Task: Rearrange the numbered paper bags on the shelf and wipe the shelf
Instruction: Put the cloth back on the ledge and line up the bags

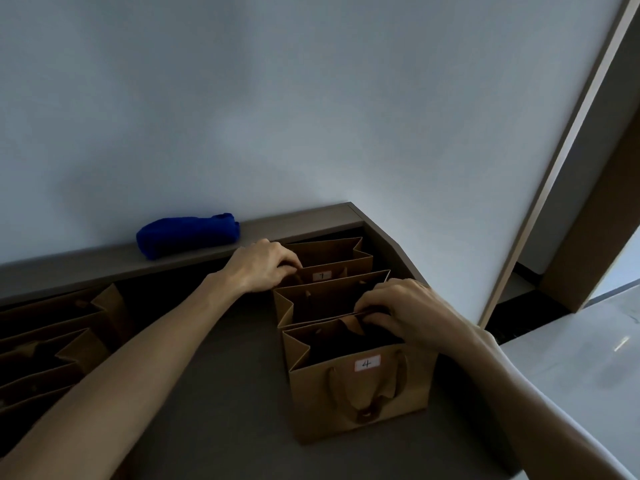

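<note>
Grey shelf (221, 358) is lined with paper bags; bag 7 (332, 268) is pinched at its rim by the left hand (263, 268), bag 4's (360, 386) back edge by the right hand's (405, 310) curled fingers. Blue cloth (188, 234) is laid on the ledge (294, 221).

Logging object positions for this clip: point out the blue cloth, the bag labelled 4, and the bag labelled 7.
blue cloth (188, 234), head view, middle of its folded bulk
bag labelled 4 (360, 407), head view, front panel
bag labelled 7 (332, 273), head view, front panel
</note>
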The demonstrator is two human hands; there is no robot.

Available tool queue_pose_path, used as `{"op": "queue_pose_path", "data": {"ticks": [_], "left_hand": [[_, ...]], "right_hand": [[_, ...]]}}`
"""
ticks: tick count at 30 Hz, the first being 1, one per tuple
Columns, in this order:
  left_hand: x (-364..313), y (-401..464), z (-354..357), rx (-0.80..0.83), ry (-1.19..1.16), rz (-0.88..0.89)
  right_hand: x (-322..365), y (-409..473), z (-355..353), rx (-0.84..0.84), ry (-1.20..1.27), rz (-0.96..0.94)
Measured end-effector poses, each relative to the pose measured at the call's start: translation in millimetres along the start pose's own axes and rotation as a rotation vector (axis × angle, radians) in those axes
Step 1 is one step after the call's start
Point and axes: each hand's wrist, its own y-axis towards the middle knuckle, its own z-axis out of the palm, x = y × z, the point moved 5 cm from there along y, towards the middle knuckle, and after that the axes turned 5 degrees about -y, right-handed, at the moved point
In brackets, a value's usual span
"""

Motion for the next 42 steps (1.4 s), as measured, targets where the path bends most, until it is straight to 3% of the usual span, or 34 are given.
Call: {"op": "queue_pose_path", "data": {"ticks": [11,23,29,42], "left_hand": [[-12,4,-4,-0.089,-0.011,0.016],[-20,-16,-2,0.035,-0.014,0.036],[-12,-30,-3,-0.034,0.006,0.013],[86,-136,-49,-0.102,0.119,-0.311]], "right_hand": [[0,4,1,0.042,-0.026,0.022],[-1,14,-2,0.060,-0.003,0.014],[10,22,-1,0.088,-0.034,-0.013],[131,100,36,0.085,-0.002,-0.233]]}}
